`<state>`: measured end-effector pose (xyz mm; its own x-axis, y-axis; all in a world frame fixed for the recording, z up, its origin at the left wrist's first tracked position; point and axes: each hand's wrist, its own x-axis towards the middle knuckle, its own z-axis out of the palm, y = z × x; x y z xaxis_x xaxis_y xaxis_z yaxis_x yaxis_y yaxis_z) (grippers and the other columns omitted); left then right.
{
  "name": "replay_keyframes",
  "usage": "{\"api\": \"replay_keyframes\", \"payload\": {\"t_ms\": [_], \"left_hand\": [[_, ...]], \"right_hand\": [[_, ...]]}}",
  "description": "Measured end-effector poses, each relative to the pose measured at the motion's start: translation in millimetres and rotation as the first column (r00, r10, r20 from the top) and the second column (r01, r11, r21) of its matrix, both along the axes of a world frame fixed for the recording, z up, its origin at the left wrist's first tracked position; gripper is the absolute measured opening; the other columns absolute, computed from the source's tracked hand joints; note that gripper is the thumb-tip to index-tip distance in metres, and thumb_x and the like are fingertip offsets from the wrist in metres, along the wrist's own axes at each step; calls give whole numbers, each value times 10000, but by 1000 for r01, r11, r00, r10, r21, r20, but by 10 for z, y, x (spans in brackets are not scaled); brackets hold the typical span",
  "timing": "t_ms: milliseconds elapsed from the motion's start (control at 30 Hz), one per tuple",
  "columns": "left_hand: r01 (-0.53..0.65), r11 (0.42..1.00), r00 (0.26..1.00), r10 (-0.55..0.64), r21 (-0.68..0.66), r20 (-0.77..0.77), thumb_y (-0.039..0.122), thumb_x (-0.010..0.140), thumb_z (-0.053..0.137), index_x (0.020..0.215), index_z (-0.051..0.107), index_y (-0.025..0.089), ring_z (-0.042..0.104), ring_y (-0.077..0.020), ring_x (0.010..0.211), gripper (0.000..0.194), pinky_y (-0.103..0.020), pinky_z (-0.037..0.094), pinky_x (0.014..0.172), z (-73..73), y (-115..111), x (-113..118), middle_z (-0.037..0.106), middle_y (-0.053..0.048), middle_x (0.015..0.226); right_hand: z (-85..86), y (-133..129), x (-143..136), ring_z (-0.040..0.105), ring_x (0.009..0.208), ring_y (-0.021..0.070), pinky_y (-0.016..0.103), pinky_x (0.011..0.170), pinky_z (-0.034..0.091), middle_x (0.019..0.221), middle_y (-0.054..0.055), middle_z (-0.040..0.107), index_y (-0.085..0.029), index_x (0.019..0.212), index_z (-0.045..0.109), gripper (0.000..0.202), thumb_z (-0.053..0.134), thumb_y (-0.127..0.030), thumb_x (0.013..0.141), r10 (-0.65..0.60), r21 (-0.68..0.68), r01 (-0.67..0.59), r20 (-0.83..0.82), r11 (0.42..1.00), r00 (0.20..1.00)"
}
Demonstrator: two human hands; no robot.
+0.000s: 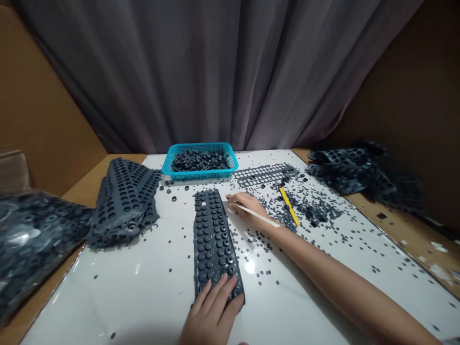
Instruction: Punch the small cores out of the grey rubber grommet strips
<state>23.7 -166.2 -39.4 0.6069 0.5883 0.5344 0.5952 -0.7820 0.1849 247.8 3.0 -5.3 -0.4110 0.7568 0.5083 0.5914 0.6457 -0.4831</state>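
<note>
A long dark grey rubber sheet (212, 235) with rows of round raised knobs lies lengthwise in front of me on the white table. My left hand (212, 309) rests on its near end, fingers stretched out and slightly spread over the knobs. Beside the sheet's far right edge, my right hand (247, 206) is closed around a slim white stick-like tool (257, 215). The tool's tip is hard to make out. One small pale spot (203, 204) shows among the knobs at the upper left of the sheet.
A blue basket (200, 174) holds many small dark rubber pieces. Perforated sheets (124, 196) are stacked at left, near a clear bag (36, 239) of pieces. A yellow cutter (289, 206) lies right among scattered discs, with leftover punched sheets (345, 165) beyond.
</note>
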Motion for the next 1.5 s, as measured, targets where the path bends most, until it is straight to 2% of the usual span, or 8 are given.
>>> {"api": "replay_keyframes", "payload": {"t_ms": [167,300,533,767,967,1333,1433,1500], "left_hand": [[4,1000,1000,-4,-13,3,601,938,319,1092,656,252,561,-204,1163,509,-316,375,1021,-6,4,-11,602,-31,1273],[-10,1000,999,11,-26,34,591,946,296,1079,655,249,556,-198,1168,513,-320,367,1026,-2,-9,14,606,-27,1266],[-33,999,998,35,-34,58,585,955,262,1057,657,249,546,-185,1180,528,-315,332,1048,14,-19,40,614,-20,1256],[-2,998,1000,3,-59,21,601,943,302,1094,653,236,549,-211,1182,529,-331,413,996,23,-20,10,598,-40,1277],[-5,997,1000,6,-80,12,582,953,295,1096,657,229,541,-223,1192,525,-353,414,1008,36,-36,21,595,-57,1279],[2,995,1000,0,-99,21,618,931,320,1112,653,246,539,-218,1196,531,-338,411,1023,31,-37,10,580,-44,1301],[0,997,1000,1,-83,16,583,949,313,1092,657,237,550,-219,1184,509,-352,424,1015,61,-38,22,589,-53,1288],[-30,998,1000,29,-62,-9,430,985,367,1074,655,248,558,-205,1175,351,-363,445,997,85,-43,36,597,-29,1279]], "right_hand": [[50,-133,-107,662,1033,234,323,806,533,968,115,716,-191,845,606,227,513,-383,923,104,-179,-150,-244,972,964],[18,-132,-147,671,1010,240,334,809,522,903,120,722,-194,830,611,266,491,-410,928,112,-144,-138,-177,980,978],[-8,12,-91,667,971,224,369,866,490,1078,114,701,-202,880,618,203,444,-281,949,127,-39,-123,139,992,982],[47,87,-40,664,1006,273,395,773,537,1072,155,693,-176,896,585,163,446,-251,936,-49,-99,51,19,994,999],[49,2,-137,657,1051,253,349,786,539,1036,136,712,-192,848,588,201,526,-372,910,70,-259,-138,-254,956,965],[-6,125,-93,667,963,239,380,829,526,1067,128,693,-199,896,621,240,419,-318,948,123,-84,-115,94,990,988],[8,201,-67,652,990,251,402,848,515,1091,111,687,-206,891,624,196,461,-311,924,52,-91,-48,50,995,997],[19,228,-60,654,996,267,416,835,517,1075,112,693,-201,878,615,172,489,-315,910,-12,-127,6,-41,992,999]]}}
